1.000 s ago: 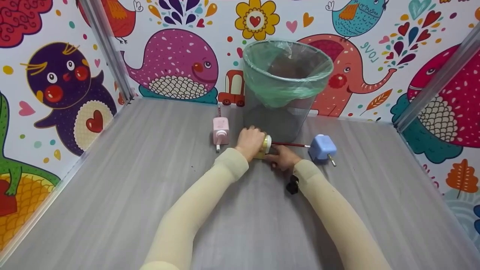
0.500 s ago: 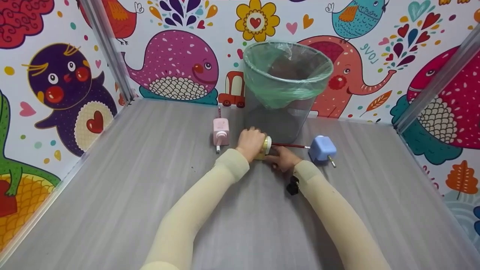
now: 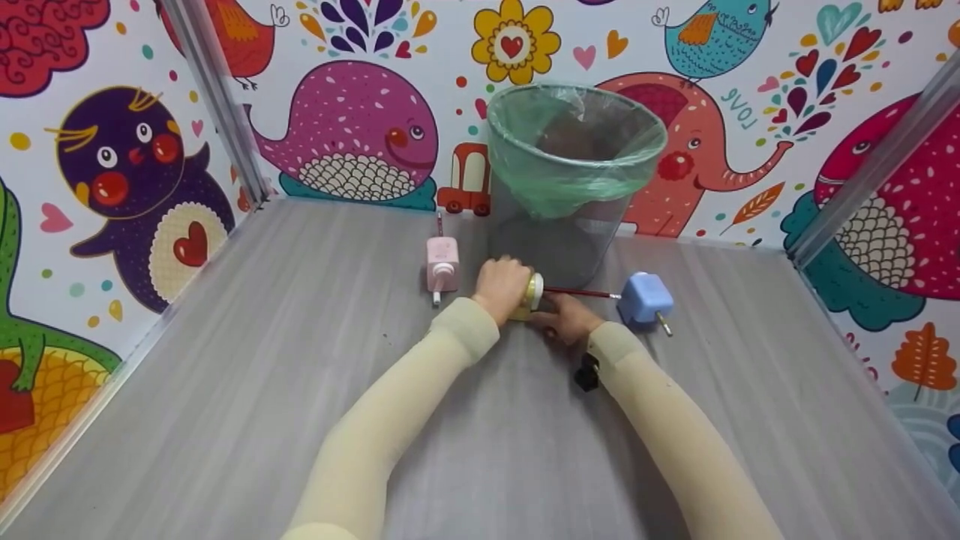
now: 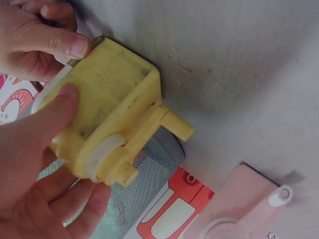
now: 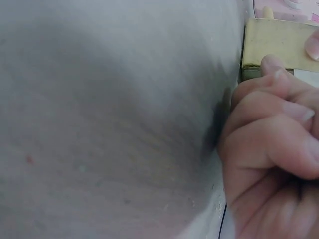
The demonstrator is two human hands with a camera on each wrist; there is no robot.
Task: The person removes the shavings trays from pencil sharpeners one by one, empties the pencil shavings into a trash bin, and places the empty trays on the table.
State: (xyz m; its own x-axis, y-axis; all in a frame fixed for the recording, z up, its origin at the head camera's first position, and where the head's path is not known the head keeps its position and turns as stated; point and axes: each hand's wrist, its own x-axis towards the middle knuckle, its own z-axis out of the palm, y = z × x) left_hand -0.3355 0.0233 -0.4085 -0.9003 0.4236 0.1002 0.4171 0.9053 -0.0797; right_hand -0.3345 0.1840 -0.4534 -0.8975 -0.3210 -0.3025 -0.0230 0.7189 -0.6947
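A yellow crank pencil sharpener (image 4: 114, 79) is in my left hand (image 3: 502, 289), thumb flat on its side and fingers curled beneath. Its crank handle (image 4: 177, 124) points away from the palm. My right hand (image 3: 570, 316) is at the sharpener's opposite end, fingers curled. In the right wrist view, a fingertip of that hand meets the dark drawer edge (image 5: 251, 73) of the sharpener. From the white front (image 3: 536, 290) of the sharpener a dark red pencil (image 3: 577, 290) runs toward the blue sharpener, its light end close to it.
A pink pencil sharpener (image 3: 442, 262) with a pencil stands left of the hands, a blue one (image 3: 645, 298) to the right. Behind them is a mesh bin (image 3: 555, 240) with a green liner (image 3: 570, 187). Printed wall panels (image 3: 360, 135) enclose the grey table (image 3: 300, 337). Small crumbs dot its surface.
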